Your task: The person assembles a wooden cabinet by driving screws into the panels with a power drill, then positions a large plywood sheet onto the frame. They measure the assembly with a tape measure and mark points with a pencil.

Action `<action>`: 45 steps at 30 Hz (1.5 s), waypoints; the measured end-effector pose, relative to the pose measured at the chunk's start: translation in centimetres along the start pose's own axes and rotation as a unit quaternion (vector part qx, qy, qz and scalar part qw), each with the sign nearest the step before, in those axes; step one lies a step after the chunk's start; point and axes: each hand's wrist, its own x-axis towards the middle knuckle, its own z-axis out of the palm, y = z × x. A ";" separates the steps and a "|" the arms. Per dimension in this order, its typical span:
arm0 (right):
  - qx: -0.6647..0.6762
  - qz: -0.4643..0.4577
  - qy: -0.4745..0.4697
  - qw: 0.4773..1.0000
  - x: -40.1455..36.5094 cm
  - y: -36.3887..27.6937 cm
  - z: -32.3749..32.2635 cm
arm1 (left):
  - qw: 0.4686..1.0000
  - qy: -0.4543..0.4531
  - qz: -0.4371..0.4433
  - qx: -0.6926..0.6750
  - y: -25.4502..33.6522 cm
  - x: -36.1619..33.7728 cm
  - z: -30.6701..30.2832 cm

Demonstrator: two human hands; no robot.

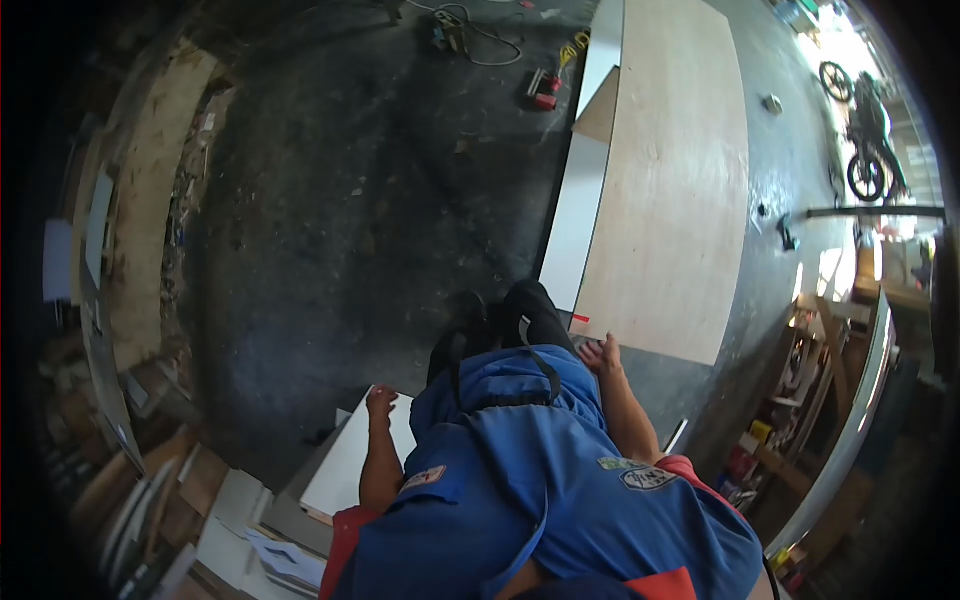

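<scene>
My left hand (381, 401) is at the far corner of a white board (345, 460) beside my hip, its fingers curled at the edge. Part of that board is hidden behind my forearm and apron. Near the close end of a long wooden panel (665, 190), my right hand (600, 355) has its fingers spread and nothing visible in them. The panel forms the top of a long box-like piece with white inner sides (575, 220). A small red mark (581, 319) shows at its near corner, just beyond my right fingers.
A red power tool (545, 92) and a corded tool (448, 35) lie on the dark floor ahead. Loose boards (225, 520) are stacked at the lower left. Shelves with wood scraps (790, 390) line the right, and a motorcycle (870, 140) stands beyond.
</scene>
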 end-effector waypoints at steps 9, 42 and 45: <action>0.213 -0.042 0.019 0.976 1.4 1.9 2.1 | 0.989 -0.021 0.097 0.105 18.7 4.2 -4.3; 0.374 -0.029 0.182 0.909 5.3 6.5 -8.2 | 0.812 -0.307 0.290 0.403 28.3 1.1 32.7; 0.330 0.059 0.121 0.934 8.1 7.8 -5.6 | 0.751 -0.350 0.345 0.441 26.3 6.0 42.4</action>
